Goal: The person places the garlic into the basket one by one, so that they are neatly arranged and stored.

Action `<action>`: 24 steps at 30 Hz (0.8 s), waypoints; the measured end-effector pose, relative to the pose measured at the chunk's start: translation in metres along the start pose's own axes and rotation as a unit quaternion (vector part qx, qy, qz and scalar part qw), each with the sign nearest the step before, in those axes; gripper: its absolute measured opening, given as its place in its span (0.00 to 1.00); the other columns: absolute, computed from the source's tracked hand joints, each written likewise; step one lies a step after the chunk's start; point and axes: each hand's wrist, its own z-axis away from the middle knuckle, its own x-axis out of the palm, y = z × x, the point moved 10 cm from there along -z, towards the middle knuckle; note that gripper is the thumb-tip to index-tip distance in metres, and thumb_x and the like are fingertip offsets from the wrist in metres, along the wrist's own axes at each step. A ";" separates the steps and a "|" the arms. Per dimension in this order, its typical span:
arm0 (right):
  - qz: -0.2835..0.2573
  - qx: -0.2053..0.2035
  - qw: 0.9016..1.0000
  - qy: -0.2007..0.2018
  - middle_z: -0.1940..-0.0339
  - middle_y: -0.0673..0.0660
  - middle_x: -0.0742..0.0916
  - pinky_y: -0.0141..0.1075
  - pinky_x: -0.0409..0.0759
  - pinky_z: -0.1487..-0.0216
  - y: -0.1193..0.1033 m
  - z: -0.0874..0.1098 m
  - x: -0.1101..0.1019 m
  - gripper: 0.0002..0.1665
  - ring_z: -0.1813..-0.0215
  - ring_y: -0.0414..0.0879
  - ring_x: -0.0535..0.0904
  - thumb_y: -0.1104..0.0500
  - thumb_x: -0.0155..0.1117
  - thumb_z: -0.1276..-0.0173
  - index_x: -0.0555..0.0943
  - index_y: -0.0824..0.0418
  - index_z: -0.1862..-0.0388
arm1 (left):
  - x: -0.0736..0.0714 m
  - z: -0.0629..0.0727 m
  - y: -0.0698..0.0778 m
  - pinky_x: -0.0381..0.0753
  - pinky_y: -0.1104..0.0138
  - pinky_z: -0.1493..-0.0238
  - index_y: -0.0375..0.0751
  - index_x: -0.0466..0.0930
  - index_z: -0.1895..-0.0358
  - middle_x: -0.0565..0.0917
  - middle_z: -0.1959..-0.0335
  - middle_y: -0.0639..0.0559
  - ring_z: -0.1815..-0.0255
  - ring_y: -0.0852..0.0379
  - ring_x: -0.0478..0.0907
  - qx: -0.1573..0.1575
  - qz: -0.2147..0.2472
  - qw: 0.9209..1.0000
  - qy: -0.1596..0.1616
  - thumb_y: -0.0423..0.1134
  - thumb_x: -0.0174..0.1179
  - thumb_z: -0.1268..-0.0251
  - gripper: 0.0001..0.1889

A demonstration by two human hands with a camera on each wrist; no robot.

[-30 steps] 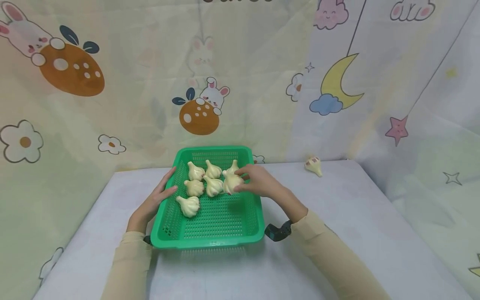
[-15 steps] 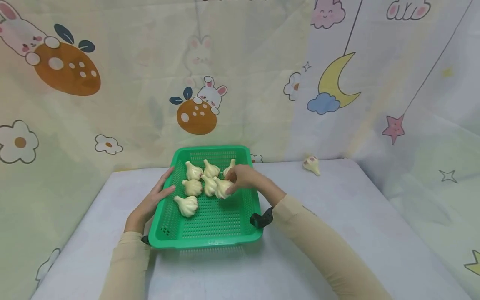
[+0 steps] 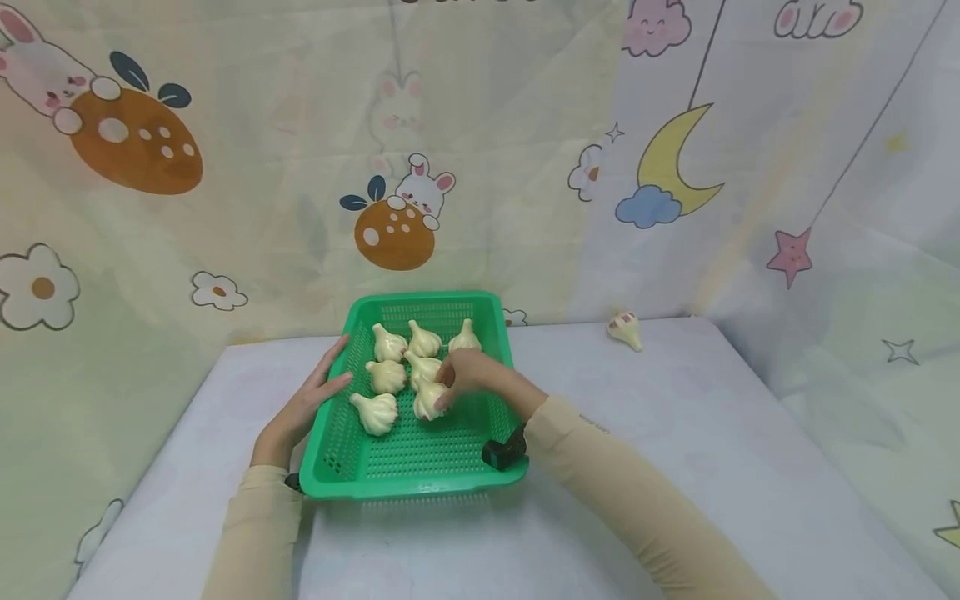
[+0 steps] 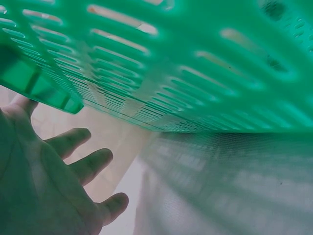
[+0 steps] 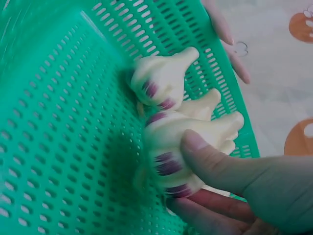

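Note:
A green plastic basket (image 3: 420,485) stands on the table with several garlic bulbs inside. My right hand (image 3: 468,377) reaches into it and pinches one garlic bulb (image 5: 171,152) between thumb and fingers; in the head view this bulb is just below the middle of the group. Left of it lies another garlic bulb (image 3: 377,413) by the basket's left wall. My left hand (image 3: 300,408) rests along the outside of the left rim, its fingers straight and spread. In the left wrist view those fingers (image 4: 93,166) extend beside the slotted wall.
One more garlic bulb (image 3: 625,330) lies outside the basket, at the back right of the white table (image 3: 675,417). A patterned cloth (image 3: 510,167) hangs behind the table. Dark wrist cameras sit on both wrists, the right one (image 3: 504,452) over the basket's front right corner.
My right hand has moved left and toward the front of the basket with the garlic bulb, which is now lower in the group. My left hand has stayed at the rim.

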 end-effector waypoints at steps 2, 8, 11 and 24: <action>0.003 0.003 1.000 0.000 0.57 0.52 0.87 0.34 0.78 0.53 0.001 0.000 0.004 0.27 0.54 0.43 0.80 0.48 0.77 0.50 0.85 0.59 0.52 | 0.001 0.000 0.000 0.41 0.37 0.31 0.62 0.34 0.23 0.31 0.22 0.51 0.23 0.42 0.29 0.000 0.002 1.000 0.000 0.43 0.42 0.24 0.34; 0.017 0.011 1.000 0.006 0.55 0.52 0.87 0.33 0.77 0.53 0.007 -0.001 0.009 0.28 0.53 0.43 0.80 0.48 0.76 0.48 0.84 0.59 0.49 | 0.003 -0.002 0.001 0.40 0.36 0.31 0.64 0.35 0.23 0.31 0.22 0.52 0.23 0.42 0.29 0.001 -0.002 1.000 -0.001 0.43 0.42 0.24 0.34; 0.015 0.008 1.000 0.008 0.55 0.52 0.87 0.32 0.78 0.53 0.008 -0.001 0.010 0.29 0.53 0.43 0.81 0.47 0.75 0.48 0.84 0.59 0.49 | 0.004 -0.003 0.002 0.38 0.35 0.32 0.63 0.36 0.23 0.31 0.22 0.53 0.23 0.42 0.28 0.000 -0.008 1.000 0.000 0.44 0.42 0.25 0.34; -0.021 -0.013 1.000 0.004 0.53 0.54 0.87 0.35 0.79 0.51 0.004 -0.005 0.014 0.27 0.50 0.46 0.81 0.48 0.73 0.44 0.83 0.61 0.48 | -0.001 -0.001 0.000 0.41 0.36 0.31 0.62 0.36 0.23 0.32 0.22 0.52 0.23 0.42 0.30 0.001 -0.001 1.000 0.004 0.43 0.42 0.24 0.34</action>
